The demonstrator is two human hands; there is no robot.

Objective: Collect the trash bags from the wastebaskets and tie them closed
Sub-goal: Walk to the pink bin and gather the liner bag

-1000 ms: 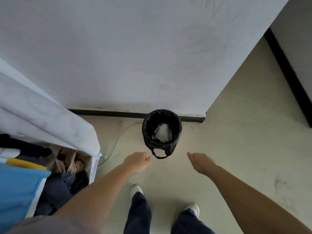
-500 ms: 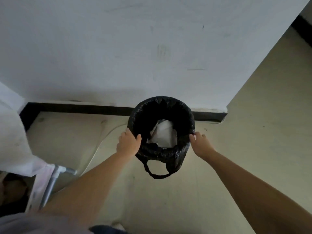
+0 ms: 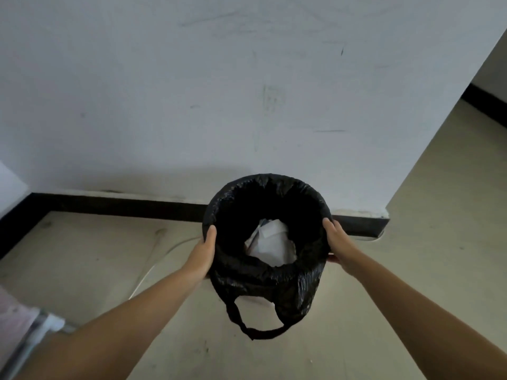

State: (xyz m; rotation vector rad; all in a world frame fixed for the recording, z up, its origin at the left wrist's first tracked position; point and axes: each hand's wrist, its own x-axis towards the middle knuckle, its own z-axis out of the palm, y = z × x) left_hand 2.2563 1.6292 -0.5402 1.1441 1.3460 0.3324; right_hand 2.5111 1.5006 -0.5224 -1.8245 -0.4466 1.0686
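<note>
A small round wastebasket lined with a black trash bag (image 3: 274, 281) stands on the floor by the wall. The bag is folded over the rim, and one of its handle loops (image 3: 258, 329) hangs down the front. White crumpled paper (image 3: 270, 241) lies inside. My left hand (image 3: 201, 255) grips the left side of the rim, thumb over the top edge. My right hand (image 3: 336, 242) grips the right side of the rim the same way. The basket itself is hidden under the bag.
A white wall with a black baseboard (image 3: 109, 205) runs behind the basket and ends at a corner (image 3: 386, 215) on the right. A thin white cable (image 3: 153, 266) lies on the beige floor at left. A blurred white frame (image 3: 41, 327) shows at lower left.
I have come closer and lower over the basket. Both hands went from hanging free in front of it to its sides, and now grip the bag-covered rim.
</note>
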